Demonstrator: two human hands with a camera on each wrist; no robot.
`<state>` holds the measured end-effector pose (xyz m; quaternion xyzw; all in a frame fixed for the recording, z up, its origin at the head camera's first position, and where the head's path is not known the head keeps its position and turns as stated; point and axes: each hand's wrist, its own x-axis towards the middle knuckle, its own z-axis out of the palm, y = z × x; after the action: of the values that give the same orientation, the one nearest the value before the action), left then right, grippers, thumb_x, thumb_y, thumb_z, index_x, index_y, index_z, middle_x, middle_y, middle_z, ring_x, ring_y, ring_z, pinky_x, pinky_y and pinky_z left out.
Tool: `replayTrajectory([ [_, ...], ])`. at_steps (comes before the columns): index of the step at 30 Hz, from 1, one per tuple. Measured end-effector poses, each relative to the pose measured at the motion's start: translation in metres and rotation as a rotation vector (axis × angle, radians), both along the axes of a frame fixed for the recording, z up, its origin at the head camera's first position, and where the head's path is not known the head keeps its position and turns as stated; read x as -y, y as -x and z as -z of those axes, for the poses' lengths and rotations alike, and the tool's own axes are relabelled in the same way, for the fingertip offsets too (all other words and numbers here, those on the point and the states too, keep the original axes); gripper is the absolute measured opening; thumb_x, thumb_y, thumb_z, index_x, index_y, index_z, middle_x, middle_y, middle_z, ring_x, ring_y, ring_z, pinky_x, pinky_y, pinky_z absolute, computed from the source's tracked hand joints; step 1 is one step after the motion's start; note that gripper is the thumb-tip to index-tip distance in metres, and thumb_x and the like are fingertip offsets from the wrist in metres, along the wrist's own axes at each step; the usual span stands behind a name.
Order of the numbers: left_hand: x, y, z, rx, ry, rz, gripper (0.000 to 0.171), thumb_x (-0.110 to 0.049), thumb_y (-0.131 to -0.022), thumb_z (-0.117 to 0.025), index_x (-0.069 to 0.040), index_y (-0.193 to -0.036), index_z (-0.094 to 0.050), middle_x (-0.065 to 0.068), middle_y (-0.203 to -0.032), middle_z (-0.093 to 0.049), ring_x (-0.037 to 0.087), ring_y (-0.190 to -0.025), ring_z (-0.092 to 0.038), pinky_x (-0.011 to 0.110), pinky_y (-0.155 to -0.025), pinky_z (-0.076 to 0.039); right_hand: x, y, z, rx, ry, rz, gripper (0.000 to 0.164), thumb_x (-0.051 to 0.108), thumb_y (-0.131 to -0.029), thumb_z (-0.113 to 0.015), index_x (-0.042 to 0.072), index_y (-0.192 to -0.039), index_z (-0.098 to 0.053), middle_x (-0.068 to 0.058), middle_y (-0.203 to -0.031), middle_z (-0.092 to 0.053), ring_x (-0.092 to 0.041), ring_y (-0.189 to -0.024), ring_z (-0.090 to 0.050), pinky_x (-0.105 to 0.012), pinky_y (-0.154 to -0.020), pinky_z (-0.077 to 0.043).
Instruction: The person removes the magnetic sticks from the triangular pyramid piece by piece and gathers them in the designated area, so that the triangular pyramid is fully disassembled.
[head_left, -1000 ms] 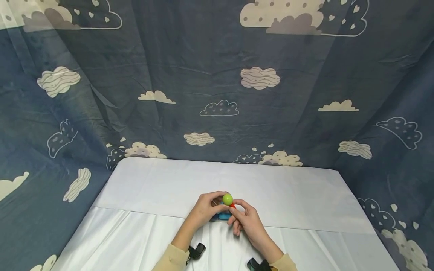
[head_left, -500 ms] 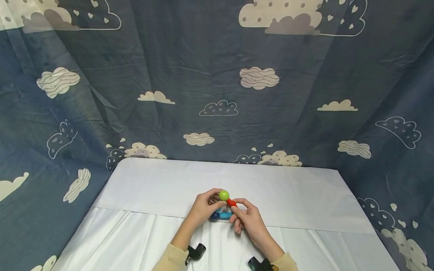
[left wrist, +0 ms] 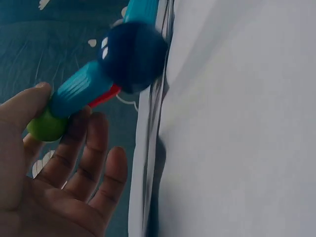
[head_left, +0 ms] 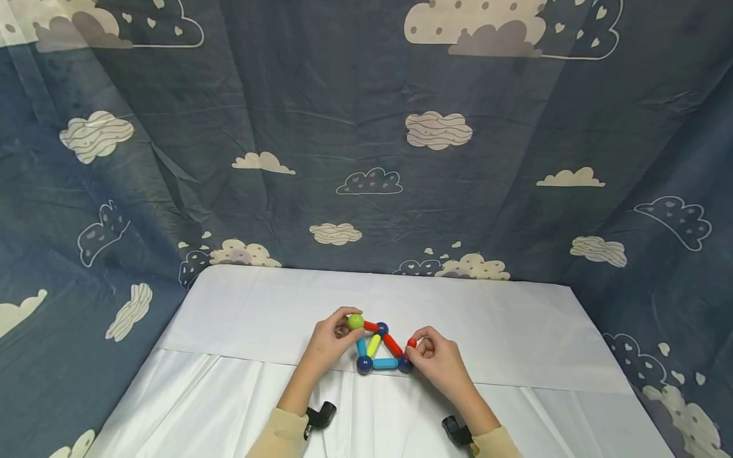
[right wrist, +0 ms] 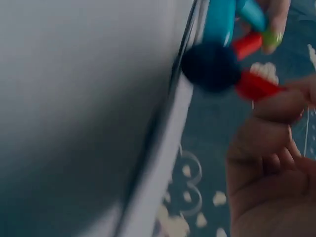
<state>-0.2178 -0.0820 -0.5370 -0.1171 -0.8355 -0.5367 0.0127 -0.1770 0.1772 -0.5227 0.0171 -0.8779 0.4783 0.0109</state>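
Note:
A build of magnetic rods and balls stands on the white-covered table. My left hand (head_left: pixel 329 340) pinches its green ball (head_left: pixel 356 322) between thumb and fingers. A red rod (head_left: pixel 371 327) runs from there to a dark blue ball (head_left: pixel 382 329); a blue rod (head_left: pixel 361 348) slants down to another dark blue ball (head_left: pixel 364 364). A yellow rod (head_left: pixel 374 345), a long red rod (head_left: pixel 393 345) and a light blue rod (head_left: pixel 385 364) form a triangle. My right hand (head_left: pixel 443 362) pinches an upright red rod (right wrist: pixel 259 87) that meets the right dark blue ball (right wrist: pixel 211 68).
The white tablecloth (head_left: pixel 258 305) spreads around the build, with a seam across it. A dark blue cloud-printed curtain (head_left: pixel 366 216) hangs behind and at both sides. A black wrist camera (head_left: pixel 321 415) sits by the left cuff.
My hands have moved apart. The left has carried the green ball left and away from me; the right has shifted right. More of the build shows between them.

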Motion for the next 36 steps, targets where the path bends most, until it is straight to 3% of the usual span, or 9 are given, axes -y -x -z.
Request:
replayTrajectory([
  [3, 0.007, 0.002, 0.000, 0.005, 0.017, -0.033, 0.036, -0.030, -0.096, -0.080, -0.019, -0.129, -0.072, 0.000, -0.110, -0.075, 0.012, -0.093, -0.066, 0.022, -0.079, -0.055, -0.009, 0.001, -0.006, -0.032, -0.127, -0.003, 0.016, 0.008, -0.089, -0.078, 0.009, -0.101, -0.066, 0.001, -0.074, -0.059, -0.010, -0.063, -0.050, -0.019, -0.056, -0.041],
  [10, 0.018, 0.005, 0.001, -0.001, 0.080, -0.068, 0.034, -0.028, -0.094, -0.082, -0.017, -0.127, -0.075, -0.001, -0.117, -0.075, 0.011, -0.096, -0.067, 0.024, -0.086, -0.058, -0.030, 0.003, -0.019, 0.071, -0.222, -0.088, 0.017, 0.010, -0.087, -0.081, 0.009, -0.098, -0.067, 0.000, -0.078, -0.060, -0.014, -0.072, -0.053, -0.021, -0.064, -0.044],
  [14, 0.023, 0.006, 0.002, 0.009, 0.112, -0.089, 0.035, -0.028, -0.095, -0.081, -0.019, -0.128, -0.075, -0.002, -0.116, -0.076, 0.014, -0.101, -0.067, 0.035, -0.093, -0.057, -0.039, 0.002, -0.023, 0.153, -0.262, -0.146, 0.016, 0.010, -0.086, -0.084, 0.010, -0.093, -0.070, 0.000, -0.077, -0.062, -0.015, -0.070, -0.053, -0.023, -0.060, -0.043],
  [18, 0.027, 0.006, 0.004, 0.042, 0.129, -0.106, 0.034, -0.030, -0.096, -0.080, -0.020, -0.128, -0.075, 0.001, -0.121, -0.077, 0.023, -0.116, -0.069, 0.048, -0.107, -0.054, -0.044, 0.002, -0.019, 0.215, -0.312, -0.196, 0.016, 0.014, -0.085, -0.088, 0.011, -0.088, -0.072, 0.000, -0.076, -0.064, -0.016, -0.069, -0.054, -0.024, -0.059, -0.043],
  [22, 0.031, 0.006, 0.009, 0.044, 0.150, -0.098, 0.033, -0.028, -0.096, -0.080, -0.017, -0.127, -0.076, 0.006, -0.128, -0.076, 0.030, -0.127, -0.068, 0.052, -0.114, -0.050, -0.044, 0.002, -0.012, 0.253, -0.358, -0.199, 0.018, 0.017, -0.083, -0.090, 0.013, -0.084, -0.072, 0.001, -0.076, -0.063, -0.015, -0.072, -0.054, -0.026, -0.063, -0.043],
  [30, 0.029, 0.008, 0.016, 0.016, 0.174, -0.085, 0.032, -0.027, -0.094, -0.081, -0.016, -0.124, -0.078, 0.006, -0.126, -0.077, 0.030, -0.124, -0.069, 0.052, -0.112, -0.051, -0.045, 0.001, -0.010, 0.297, -0.389, -0.182, 0.019, 0.017, -0.083, -0.091, 0.013, -0.083, -0.071, 0.000, -0.075, -0.062, -0.016, -0.072, -0.054, -0.028, -0.066, -0.044],
  [36, 0.021, 0.006, 0.015, -0.018, 0.248, -0.088, 0.033, -0.029, -0.092, -0.083, -0.016, -0.122, -0.079, 0.004, -0.118, -0.078, 0.026, -0.109, -0.067, 0.050, -0.101, -0.055, -0.053, 0.002, -0.011, 0.300, -0.395, -0.183, 0.018, 0.015, -0.083, -0.090, 0.012, -0.084, -0.072, 0.000, -0.075, -0.062, -0.016, -0.072, -0.055, -0.029, -0.066, -0.044],
])
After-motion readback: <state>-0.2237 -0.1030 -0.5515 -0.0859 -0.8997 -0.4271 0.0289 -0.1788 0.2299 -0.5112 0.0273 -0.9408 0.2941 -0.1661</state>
